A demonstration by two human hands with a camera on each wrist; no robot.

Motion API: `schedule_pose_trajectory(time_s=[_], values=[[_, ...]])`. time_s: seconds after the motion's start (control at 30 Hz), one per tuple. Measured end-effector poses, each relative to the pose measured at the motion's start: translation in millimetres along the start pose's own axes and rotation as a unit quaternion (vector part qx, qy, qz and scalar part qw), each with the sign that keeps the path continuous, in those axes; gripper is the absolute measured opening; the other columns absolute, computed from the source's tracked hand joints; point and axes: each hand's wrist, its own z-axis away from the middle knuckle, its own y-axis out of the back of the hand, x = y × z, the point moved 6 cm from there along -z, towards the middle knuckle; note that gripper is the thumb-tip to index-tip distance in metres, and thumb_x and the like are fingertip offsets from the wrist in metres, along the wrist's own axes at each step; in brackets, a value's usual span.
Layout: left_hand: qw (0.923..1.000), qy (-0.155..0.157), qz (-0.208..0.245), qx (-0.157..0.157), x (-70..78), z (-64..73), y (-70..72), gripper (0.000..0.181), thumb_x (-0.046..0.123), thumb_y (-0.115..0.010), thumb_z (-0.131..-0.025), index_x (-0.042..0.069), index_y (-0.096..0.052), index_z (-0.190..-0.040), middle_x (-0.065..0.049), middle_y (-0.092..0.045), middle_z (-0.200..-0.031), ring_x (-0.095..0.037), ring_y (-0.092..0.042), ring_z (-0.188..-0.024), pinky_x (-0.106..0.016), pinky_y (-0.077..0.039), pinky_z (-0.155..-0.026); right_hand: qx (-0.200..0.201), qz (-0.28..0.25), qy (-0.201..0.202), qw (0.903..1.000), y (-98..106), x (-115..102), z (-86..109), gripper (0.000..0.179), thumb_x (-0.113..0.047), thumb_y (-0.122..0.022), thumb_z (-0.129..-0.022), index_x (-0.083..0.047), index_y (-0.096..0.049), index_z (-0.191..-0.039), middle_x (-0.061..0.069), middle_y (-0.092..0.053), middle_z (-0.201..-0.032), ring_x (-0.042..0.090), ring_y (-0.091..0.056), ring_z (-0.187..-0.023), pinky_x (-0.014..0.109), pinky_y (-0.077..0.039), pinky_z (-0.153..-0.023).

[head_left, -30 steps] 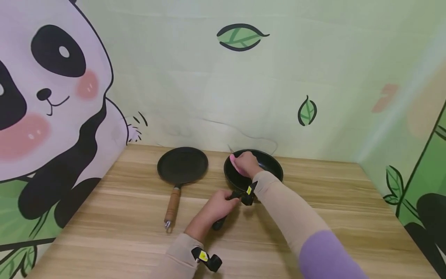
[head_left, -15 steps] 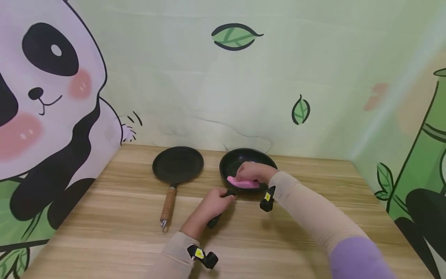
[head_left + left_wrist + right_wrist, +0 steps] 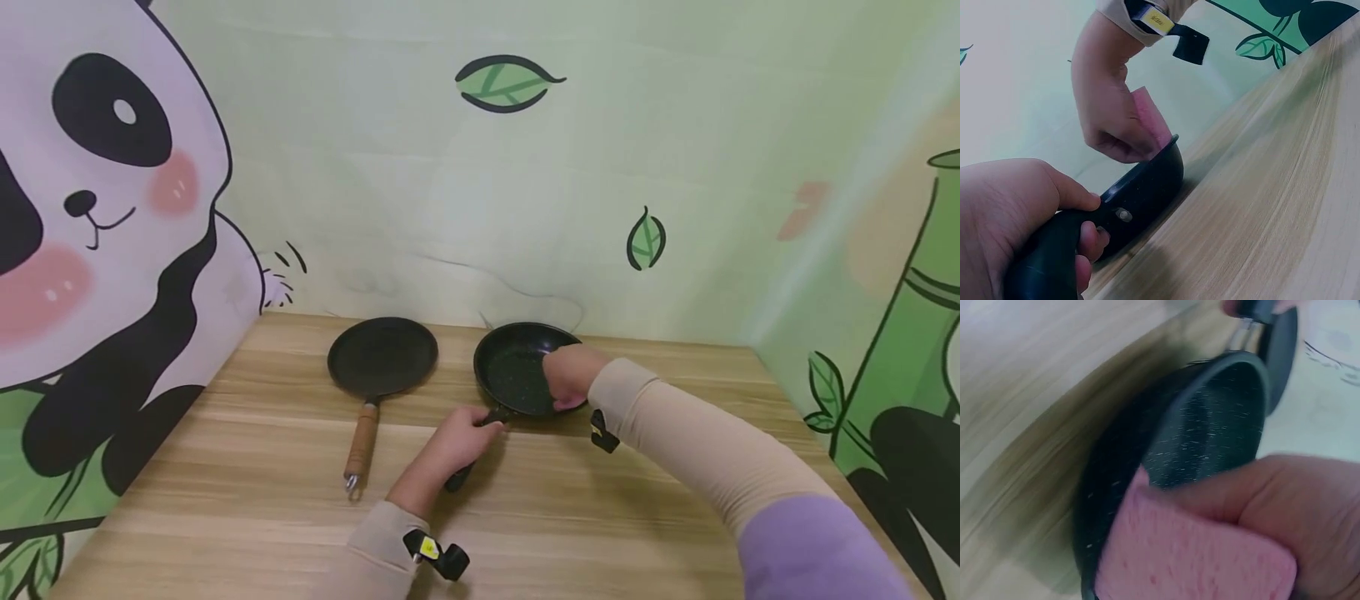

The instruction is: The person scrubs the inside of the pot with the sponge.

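A dark speckled frying pan [image 3: 517,375] stands on the wooden table near the wall. My left hand [image 3: 457,439] grips its black handle [image 3: 460,477], fingers wrapped round it close to the pan body, as the left wrist view shows. Over the right side of the pan, my right hand [image 3: 572,375] holds a pink sponge [image 3: 1191,550] against the inner wall and rim. The thumb lies on the sponge's face in the right wrist view. From the head, the hand hides most of the sponge.
To the left lies a flat black griddle pan [image 3: 382,354] with a wooden handle [image 3: 362,440] pointing toward me. A pale green wall [image 3: 360,167] with printed leaves and a panda rises directly behind the table [image 3: 247,467].
My right hand has swept the sponge from the pan's far left side, along the near side, to its right side. My left hand keeps its grip on the handle.
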Motion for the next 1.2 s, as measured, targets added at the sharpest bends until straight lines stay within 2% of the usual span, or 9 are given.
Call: schedule_pose_trajectory(time_s=[0.07,0.1,0.2,0.3,0.47,0.7,0.9,1.1,1.2], values=[[1.0,0.001,0.0,-0.001,-0.1,0.3,0.3,0.027,0.021,-0.061,-0.099,0.004,-0.063,-0.078,0.002,-0.045,-0.063,-0.015,-0.044,-0.058,-0.028,-0.037,-0.055,0.027,0.021,-0.02,0.9992,-1.0,1.0,0.8,0.019,-0.023,-0.078,-0.079,-0.008,-0.066,-0.077,0.005,-0.059,-0.07,0.02,-0.05,-0.063,0.039,-0.052,-0.059],[1.0,-0.002,-0.003,0.0,0.0,0.2,0.4,0.028,0.021,-0.061,-0.099,0.004,-0.063,-0.078,0.002,-0.045,-0.063,-0.015,-0.044,-0.058,-0.028,-0.037,-0.055,0.043,0.011,-0.041,0.9982,-1.5,3.0,1.0,0.016,-0.019,-0.078,-0.079,-0.009,-0.066,-0.078,0.004,-0.059,-0.07,0.019,-0.05,-0.062,0.038,-0.051,-0.057],[1.0,0.0,-0.003,-0.003,-0.5,0.1,0.1,0.028,0.021,-0.061,-0.099,0.003,-0.064,-0.078,0.002,-0.045,-0.063,-0.015,-0.044,-0.058,-0.028,-0.036,-0.055,0.065,0.049,-0.074,0.9939,-2.5,3.3,1.3,0.011,-0.015,-0.07,-0.088,-0.009,-0.069,-0.079,0.005,-0.065,-0.073,0.018,-0.057,-0.064,0.038,-0.053,-0.059],[1.0,0.005,0.0,-0.007,-1.5,0.0,-0.3,0.028,0.022,-0.061,-0.099,0.002,-0.064,-0.08,0.002,-0.045,-0.063,-0.015,-0.044,-0.059,-0.028,-0.036,-0.056,0.074,0.073,-0.094,0.9902,-5.7,7.8,-2.8,0.014,-0.011,-0.061,-0.095,-0.008,-0.072,-0.086,0.009,-0.071,-0.084,0.024,-0.065,-0.073,0.038,-0.054,-0.062],[0.9999,0.0,-0.002,-0.014,-3.0,0.2,0.4,0.026,0.021,-0.062,-0.099,0.003,-0.063,-0.079,0.002,-0.044,-0.064,-0.015,-0.043,-0.059,-0.028,-0.036,-0.057,0.117,0.094,-0.08,0.9855,-13.2,18.6,-15.3,0.012,-0.008,-0.064,-0.096,-0.012,-0.076,-0.098,0.01,-0.073,-0.099,0.029,-0.063,-0.089,0.042,-0.054,-0.072],[0.9993,-0.016,-0.023,-0.025,-5.6,-2.6,1.4,0.027,0.022,-0.062,-0.099,0.013,-0.056,-0.074,0.002,-0.045,-0.065,-0.014,-0.045,-0.059,-0.029,-0.037,-0.058,0.198,0.126,-0.048,0.9708,-22.1,29.9,-30.4,0.012,-0.009,-0.064,-0.097,-0.011,-0.076,-0.094,0.013,-0.067,-0.097,0.028,-0.057,-0.091,0.045,-0.052,-0.08],[0.9986,-0.041,-0.017,-0.031,-5.8,-2.0,3.7,0.027,0.02,-0.064,-0.097,0.013,-0.056,-0.072,0.004,-0.044,-0.063,-0.013,-0.043,-0.057,-0.027,-0.036,-0.057,0.286,0.152,-0.013,0.946,-25.0,30.4,-38.8,0.011,-0.012,-0.063,-0.098,-0.012,-0.073,-0.096,0.012,-0.063,-0.101,0.03,-0.055,-0.093,0.044,-0.052,-0.078],[0.9981,-0.04,-0.01,-0.045,-6.4,-1.3,3.4,0.026,0.02,-0.064,-0.097,0.013,-0.058,-0.073,0.004,-0.044,-0.064,-0.013,-0.042,-0.057,-0.027,-0.036,-0.057,0.371,0.166,0.029,0.9134,-26.1,25.2,-44.0,0.022,-0.017,-0.057,-0.103,-0.003,-0.068,-0.116,0.015,-0.06,-0.114,0.032,-0.055,-0.101,0.042,-0.052,-0.077],[0.9984,-0.035,-0.013,-0.044,-6.2,-0.9,5.3,0.027,0.02,-0.064,-0.097,0.013,-0.057,-0.072,0.004,-0.044,-0.062,-0.013,-0.042,-0.056,-0.027,-0.036,-0.057,0.415,0.152,0.053,0.8954,-21.7,21.0,-49.2,0.019,-0.018,-0.057,-0.103,-0.005,-0.068,-0.113,0.014,-0.059,-0.113,0.031,-0.055,-0.1,0.042,-0.05,-0.077]])
